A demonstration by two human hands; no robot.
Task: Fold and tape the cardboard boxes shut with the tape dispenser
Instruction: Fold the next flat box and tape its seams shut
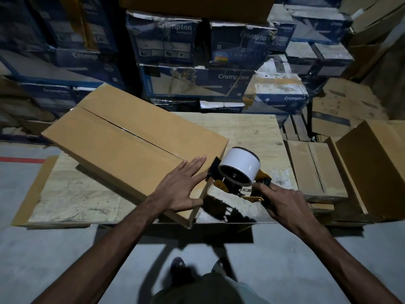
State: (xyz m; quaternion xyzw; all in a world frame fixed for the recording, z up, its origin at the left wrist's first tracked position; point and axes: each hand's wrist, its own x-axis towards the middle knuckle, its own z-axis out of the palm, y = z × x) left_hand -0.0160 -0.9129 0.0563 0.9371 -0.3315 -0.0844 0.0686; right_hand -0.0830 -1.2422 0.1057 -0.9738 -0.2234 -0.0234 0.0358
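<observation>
Left hand [182, 185] flat on folded box [122, 137] — right hand [285, 205] grips tape dispenser [238, 172] at near end; seam taping looks pending.

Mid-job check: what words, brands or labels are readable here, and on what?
"Crompton": centre stacked carton.
"Crompton": right stacked carton.
"Crompton": left stacked carton.
"Crompto", cut off: upper stacked carton.
Small print and stickers on those cartons: too blurred to read.
Brown cardboard box, tape dispenser: no text visible.
</observation>
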